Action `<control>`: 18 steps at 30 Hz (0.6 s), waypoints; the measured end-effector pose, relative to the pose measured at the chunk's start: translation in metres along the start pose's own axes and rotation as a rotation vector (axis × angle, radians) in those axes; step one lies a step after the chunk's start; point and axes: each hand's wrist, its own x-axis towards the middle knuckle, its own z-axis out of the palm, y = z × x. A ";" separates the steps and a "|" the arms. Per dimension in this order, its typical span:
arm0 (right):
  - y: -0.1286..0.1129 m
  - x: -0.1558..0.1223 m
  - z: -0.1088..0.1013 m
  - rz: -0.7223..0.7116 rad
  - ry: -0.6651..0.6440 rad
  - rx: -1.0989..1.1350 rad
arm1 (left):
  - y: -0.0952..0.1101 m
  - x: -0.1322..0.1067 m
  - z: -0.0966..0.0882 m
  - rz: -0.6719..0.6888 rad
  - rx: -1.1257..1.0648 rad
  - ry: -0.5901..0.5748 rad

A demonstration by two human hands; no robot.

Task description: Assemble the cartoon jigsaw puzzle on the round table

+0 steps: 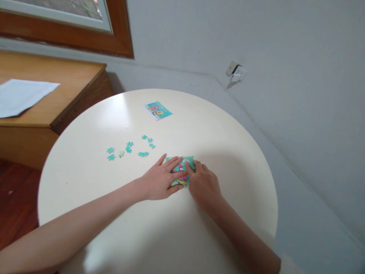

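A partly assembled jigsaw puzzle (184, 180) with a pink cartoon starfish on a teal ground lies flat on the round white table (119, 224). My left hand (161, 179) rests on its left part, fingers spread and stretched out. At the right edge, my right hand (205, 185) has its thumb over the puzzle and its other fingers bent around that side. Between those fingers a bit of dark and yellow print shows; whether it is a separate piece I cannot tell. Both hands cover much of the picture.
Several loose teal jigsaw pieces (129, 147) lie scattered left of the puzzle, one pale piece (121, 154) among them. Farther back sits a picture card (158, 110). A wooden desk (76, 82) with white paper (24, 97) stands left; a wall socket with plug (236, 71) is behind.
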 end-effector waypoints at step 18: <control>-0.002 0.008 -0.010 0.010 -0.006 -0.037 | 0.002 0.001 -0.003 0.003 0.001 -0.007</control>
